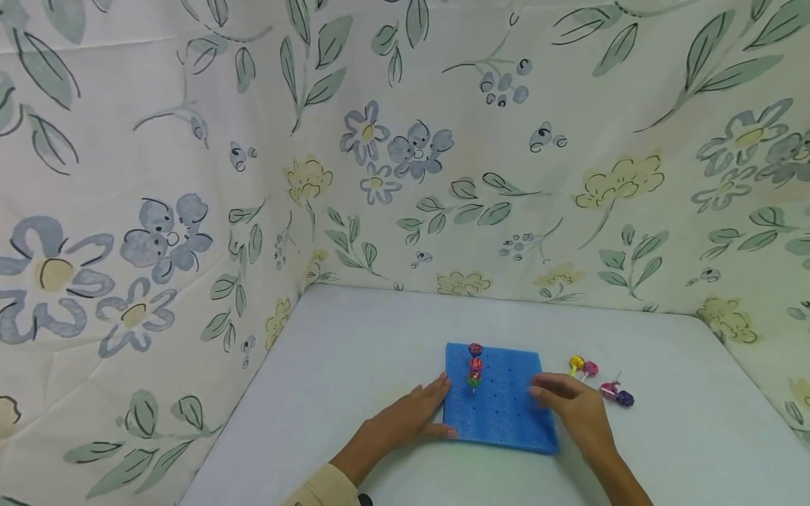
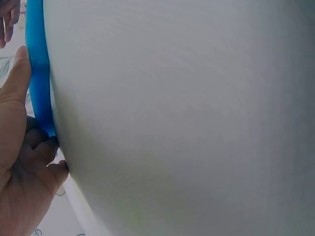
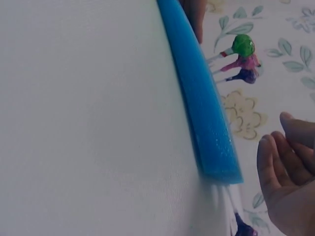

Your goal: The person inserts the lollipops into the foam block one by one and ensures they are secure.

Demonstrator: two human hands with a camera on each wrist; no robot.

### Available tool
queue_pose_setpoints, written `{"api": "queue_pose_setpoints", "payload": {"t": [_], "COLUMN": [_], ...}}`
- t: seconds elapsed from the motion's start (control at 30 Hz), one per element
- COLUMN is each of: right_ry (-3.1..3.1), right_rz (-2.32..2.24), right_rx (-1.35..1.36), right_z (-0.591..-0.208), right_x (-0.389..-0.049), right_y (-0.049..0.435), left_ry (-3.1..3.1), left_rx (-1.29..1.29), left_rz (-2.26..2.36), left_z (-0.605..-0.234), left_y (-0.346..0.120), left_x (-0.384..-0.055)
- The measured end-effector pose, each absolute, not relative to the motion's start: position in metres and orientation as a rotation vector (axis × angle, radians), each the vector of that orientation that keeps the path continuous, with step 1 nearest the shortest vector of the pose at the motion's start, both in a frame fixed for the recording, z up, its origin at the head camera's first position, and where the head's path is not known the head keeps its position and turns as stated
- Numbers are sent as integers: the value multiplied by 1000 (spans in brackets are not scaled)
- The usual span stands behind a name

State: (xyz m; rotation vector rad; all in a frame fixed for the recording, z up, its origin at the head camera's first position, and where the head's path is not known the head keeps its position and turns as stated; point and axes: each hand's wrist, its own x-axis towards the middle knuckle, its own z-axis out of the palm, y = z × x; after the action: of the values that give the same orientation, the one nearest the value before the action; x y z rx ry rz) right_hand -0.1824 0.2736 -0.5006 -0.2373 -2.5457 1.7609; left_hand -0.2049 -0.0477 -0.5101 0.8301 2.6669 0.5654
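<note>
A blue foam board (image 1: 506, 422) with rows of small holes lies flat on the white table. Three lollipops stand in it in one column near its left side, a green lollipop (image 1: 474, 379) at the near end; the right wrist view shows their sticks going into the foam. My left hand (image 1: 408, 418) rests at the board's left edge, fingers along the side and thumb at the near corner. Over the board's right edge hovers my right hand (image 1: 576, 407). In the right wrist view, its fingers (image 3: 266, 162) are bent loosely with nothing between them and the thumb.
Right of the board lie several loose lollipops: a yellow lollipop (image 1: 576, 363) beside a pink one (image 1: 590, 368), and nearer, a purple lollipop (image 1: 625, 398) against a reddish-pink one (image 1: 609, 388). Floral cloth (image 1: 468, 232) hangs behind and at the sides of the white table (image 1: 354, 351).
</note>
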Motion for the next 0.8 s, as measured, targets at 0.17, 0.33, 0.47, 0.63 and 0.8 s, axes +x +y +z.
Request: {"api": "queue_pose_setpoints", "payload": {"t": [0.17, 0.33, 0.47, 0.63, 0.8], "right_ry": [-2544, -2533, -2508, -2496, -2491], "right_rz": [1744, 1700, 1674, 1642, 1626], "right_rx": [-283, -300, -277, -299, -326], "right_z": [-501, -500, -498, -497, -498], "right_x": [-181, -180, -178, -178, -175], "right_y": [286, 295, 301, 309, 319], "left_ry": [2666, 2672, 2671, 2663, 2663], "left_rx": [842, 816, 799, 799, 794], "left_rz": [565, 559, 569, 577, 576], "left_z": [-510, -512, -512, -512, -513], "left_y": [-48, -48, -48, -48, -47], "left_x": [-205, -206, -207, -207, -207]}}
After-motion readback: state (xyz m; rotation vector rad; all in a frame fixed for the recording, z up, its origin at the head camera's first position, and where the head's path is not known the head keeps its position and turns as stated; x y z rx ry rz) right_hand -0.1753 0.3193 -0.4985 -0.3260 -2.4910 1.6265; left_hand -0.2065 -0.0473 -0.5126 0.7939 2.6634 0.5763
